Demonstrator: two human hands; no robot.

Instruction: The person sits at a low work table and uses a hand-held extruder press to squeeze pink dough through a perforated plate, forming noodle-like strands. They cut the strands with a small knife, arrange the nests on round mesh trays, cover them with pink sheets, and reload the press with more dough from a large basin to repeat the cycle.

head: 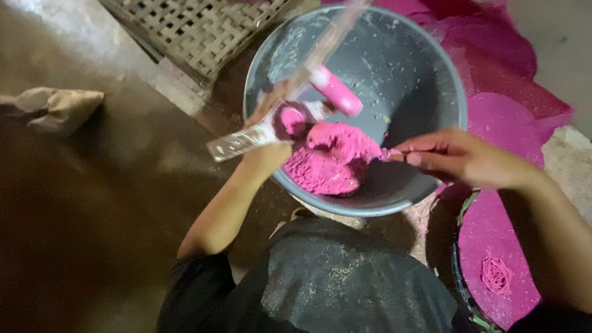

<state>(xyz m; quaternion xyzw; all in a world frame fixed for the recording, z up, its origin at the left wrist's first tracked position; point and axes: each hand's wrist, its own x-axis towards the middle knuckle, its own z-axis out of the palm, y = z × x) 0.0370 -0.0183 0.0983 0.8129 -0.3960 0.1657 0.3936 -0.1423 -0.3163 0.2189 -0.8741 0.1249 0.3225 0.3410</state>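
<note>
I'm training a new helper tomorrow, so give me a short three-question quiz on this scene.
1. True or false: the pink dough lies inside the grey bowl.
2. Which hand holds the clear press tool? A) left B) right C) neither
3. Fill in: the right hand touches the dough at its ___ edge.

Key: 1 true. 2 A, the left hand. 3 right.
</note>
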